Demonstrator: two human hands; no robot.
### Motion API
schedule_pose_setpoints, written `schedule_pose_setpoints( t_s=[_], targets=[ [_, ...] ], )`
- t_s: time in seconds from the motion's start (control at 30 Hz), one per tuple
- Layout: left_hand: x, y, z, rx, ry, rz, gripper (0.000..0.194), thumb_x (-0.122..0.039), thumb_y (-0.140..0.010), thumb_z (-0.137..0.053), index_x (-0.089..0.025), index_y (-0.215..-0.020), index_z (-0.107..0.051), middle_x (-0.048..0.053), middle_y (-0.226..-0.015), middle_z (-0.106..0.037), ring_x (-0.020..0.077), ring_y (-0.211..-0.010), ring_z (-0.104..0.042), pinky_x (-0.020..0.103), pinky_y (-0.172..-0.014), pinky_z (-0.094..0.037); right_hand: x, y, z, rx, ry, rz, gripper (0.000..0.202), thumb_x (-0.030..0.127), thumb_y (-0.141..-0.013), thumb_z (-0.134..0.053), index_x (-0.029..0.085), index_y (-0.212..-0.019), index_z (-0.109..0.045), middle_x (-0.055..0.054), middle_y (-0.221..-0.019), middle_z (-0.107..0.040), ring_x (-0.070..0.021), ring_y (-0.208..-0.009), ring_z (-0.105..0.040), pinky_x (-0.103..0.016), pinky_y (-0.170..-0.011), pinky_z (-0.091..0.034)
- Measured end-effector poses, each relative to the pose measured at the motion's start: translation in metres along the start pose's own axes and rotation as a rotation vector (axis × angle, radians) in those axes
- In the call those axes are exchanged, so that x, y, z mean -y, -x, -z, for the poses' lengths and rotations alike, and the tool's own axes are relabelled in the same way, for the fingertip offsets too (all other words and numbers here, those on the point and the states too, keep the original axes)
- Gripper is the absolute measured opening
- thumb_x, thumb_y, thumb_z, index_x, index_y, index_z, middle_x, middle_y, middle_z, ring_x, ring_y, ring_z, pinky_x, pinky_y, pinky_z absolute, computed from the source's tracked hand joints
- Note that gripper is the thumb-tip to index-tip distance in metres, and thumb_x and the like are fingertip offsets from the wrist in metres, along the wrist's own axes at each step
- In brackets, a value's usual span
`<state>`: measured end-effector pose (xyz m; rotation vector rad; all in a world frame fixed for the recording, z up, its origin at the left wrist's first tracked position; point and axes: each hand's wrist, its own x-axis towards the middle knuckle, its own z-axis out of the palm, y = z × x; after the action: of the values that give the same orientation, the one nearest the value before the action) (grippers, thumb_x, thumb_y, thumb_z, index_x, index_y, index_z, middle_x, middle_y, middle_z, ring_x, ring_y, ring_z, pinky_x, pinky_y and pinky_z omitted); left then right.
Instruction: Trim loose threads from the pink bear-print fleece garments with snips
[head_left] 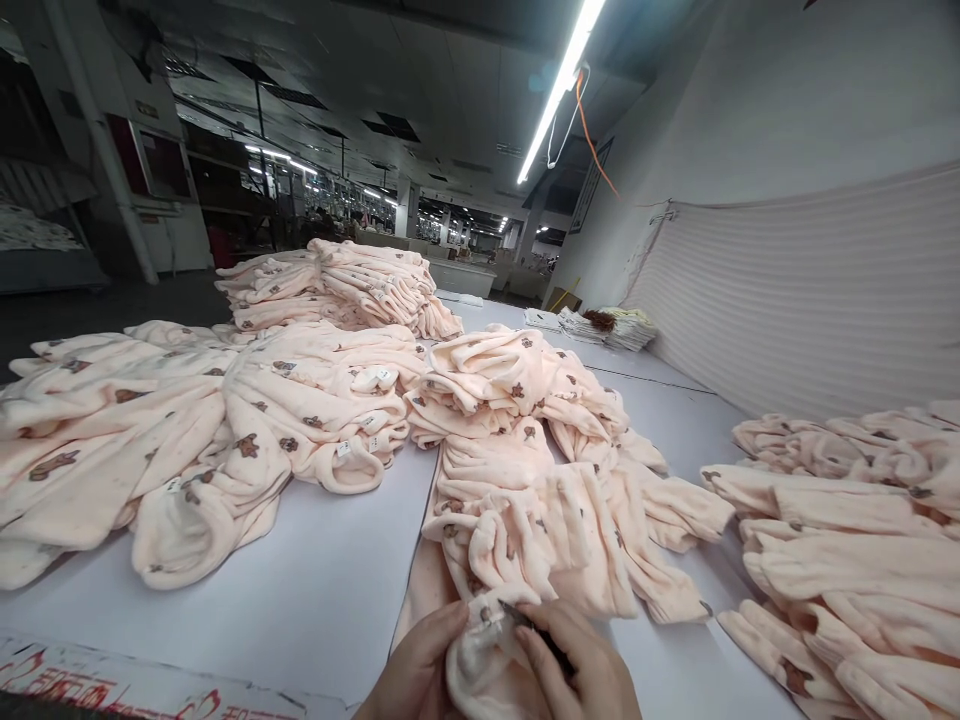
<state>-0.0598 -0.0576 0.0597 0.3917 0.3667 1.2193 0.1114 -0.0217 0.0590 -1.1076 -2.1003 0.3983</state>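
Note:
At the bottom centre, my left hand [420, 665] is closed on the edge of a pale pink fleece garment [480, 660] with small brown bear prints. My right hand [589, 670] grips small dark thread snips [517, 612], mostly hidden by the fingers. Their pointed tip is at the fabric edge, close to my left fingertips. Just beyond both hands lies a heap of the same pink garments [525, 500], folded over one another.
More pink garments [300, 400] are spread on the left of the white table [352, 580], with a bundled stack [360, 280] behind them. Another pile [862, 550] lies at the right. Folded cloths [622, 328] sit farther back by the wall. Red-printed plastic [112, 685] covers the near left edge.

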Motion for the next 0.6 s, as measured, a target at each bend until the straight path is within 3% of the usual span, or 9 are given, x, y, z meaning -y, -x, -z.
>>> schedule_pose_setpoints(
  t_s=[0.17,0.3,0.47,0.6],
  targets=[
    [-0.001,0.000,0.004,0.039,-0.059,-0.035,0.031,-0.027,-0.087,-0.050,-0.009,-0.102,-0.070,0.013,-0.097,-0.073,0.0279,-0.104,-0.062,0.042,-0.100,-0.038,0.004,0.003,0.004,0.014,0.082,0.034,0.031,0.050,-0.090,-0.048,0.028,-0.100,-0.067,-0.003,-0.092,-0.073,-0.0172,-0.077,-0.071,-0.020,-0.064,-0.056],
    [-0.006,-0.002,0.003,-0.013,-0.214,-0.050,0.030,-0.027,-0.087,-0.052,-0.008,-0.101,-0.070,0.013,-0.096,-0.073,0.0263,-0.101,-0.062,0.039,-0.095,-0.042,0.011,0.003,0.011,0.035,0.270,0.141,0.028,0.042,-0.092,-0.046,0.027,-0.106,-0.064,-0.005,-0.093,-0.072,-0.0197,-0.073,-0.070,-0.026,-0.061,-0.056],
    [-0.022,-0.027,-0.007,-0.006,-0.559,-0.006,0.030,-0.027,-0.082,-0.058,-0.013,-0.106,-0.069,0.008,-0.094,-0.074,0.0238,-0.096,-0.064,0.036,-0.090,-0.044,0.003,0.005,0.028,0.010,0.136,-0.042,0.021,0.035,-0.092,-0.049,0.025,-0.098,-0.066,-0.003,-0.094,-0.073,-0.0179,-0.082,-0.071,-0.022,-0.068,-0.056],
    [-0.025,-0.059,-0.014,-0.033,-0.668,-0.021,0.030,-0.020,-0.078,-0.055,-0.013,-0.101,-0.071,0.004,-0.088,-0.075,0.0242,-0.098,-0.065,0.036,-0.089,-0.045,0.004,0.024,0.008,0.086,-0.036,-0.133,0.022,0.037,-0.089,-0.051,0.022,-0.098,-0.064,-0.004,-0.085,-0.073,-0.0187,-0.078,-0.070,-0.021,-0.066,-0.056]
  ],
)
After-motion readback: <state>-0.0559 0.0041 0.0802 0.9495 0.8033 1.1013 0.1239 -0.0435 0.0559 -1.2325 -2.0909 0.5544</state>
